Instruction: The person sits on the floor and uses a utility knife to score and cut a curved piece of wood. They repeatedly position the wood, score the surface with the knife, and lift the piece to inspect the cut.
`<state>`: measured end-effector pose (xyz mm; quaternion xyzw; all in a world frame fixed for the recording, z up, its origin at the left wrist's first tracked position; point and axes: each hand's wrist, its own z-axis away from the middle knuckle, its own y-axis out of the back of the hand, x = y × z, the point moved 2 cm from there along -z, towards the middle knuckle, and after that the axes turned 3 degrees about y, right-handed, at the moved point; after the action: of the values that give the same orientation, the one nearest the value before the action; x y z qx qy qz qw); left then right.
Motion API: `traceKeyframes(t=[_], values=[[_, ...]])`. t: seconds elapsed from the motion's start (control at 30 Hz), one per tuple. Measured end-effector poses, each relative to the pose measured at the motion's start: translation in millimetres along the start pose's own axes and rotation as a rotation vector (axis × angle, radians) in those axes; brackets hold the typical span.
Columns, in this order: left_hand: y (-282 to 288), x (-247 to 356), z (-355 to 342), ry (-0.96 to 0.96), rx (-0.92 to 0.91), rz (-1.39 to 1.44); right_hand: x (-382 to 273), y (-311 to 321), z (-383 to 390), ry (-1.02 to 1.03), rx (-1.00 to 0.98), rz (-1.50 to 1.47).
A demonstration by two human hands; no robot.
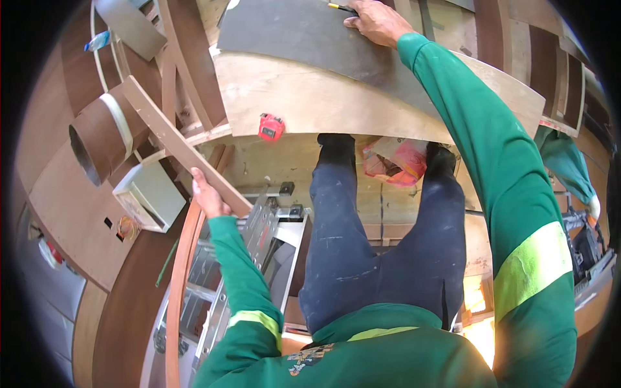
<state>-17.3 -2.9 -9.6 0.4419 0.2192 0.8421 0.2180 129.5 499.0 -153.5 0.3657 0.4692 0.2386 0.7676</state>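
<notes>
My left hand (210, 196) is wrapped round the lower part of a long flat brown wooden strip (169, 143), which slants up toward the far left. At the far side my right hand (378, 22) holds a thin yellow and black pencil-like stick (341, 8). That hand is over a dark grey sheet (291, 35), its fingers partly curled. The sheet lies on a pale plywood board (259, 84) across the work surface. A red tape measure (272, 127) sits at the board's near edge.
An aluminium ladder (217, 330) and a curved reddish wood strip (179, 284) lie by my left arm. A rolled brown sheet (97, 139) and a white box (152, 194) stand left. Beyond my legs lies a pink plastic bag (396, 165). Tools (585, 239) are at right.
</notes>
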Motion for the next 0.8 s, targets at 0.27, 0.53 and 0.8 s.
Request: traceKeyframes(t=[0.27, 0.53, 0.8], values=[[-107.8, -23.2, 204.8, 0.079, 0.033, 0.337, -55.8, -13.0, 52.2, -0.034, -0.013, -0.097], [-236.5, -26.6, 252.9, 0.184, -0.052, 0.577, 17.6, 21.1, 127.1, -0.24, 0.208, 0.008], [-235.7, -43.5, 256.5, 0.11, -0.101, 0.458, 29.7, -10.9, 205.5, -0.31, 0.311, 0.118]])
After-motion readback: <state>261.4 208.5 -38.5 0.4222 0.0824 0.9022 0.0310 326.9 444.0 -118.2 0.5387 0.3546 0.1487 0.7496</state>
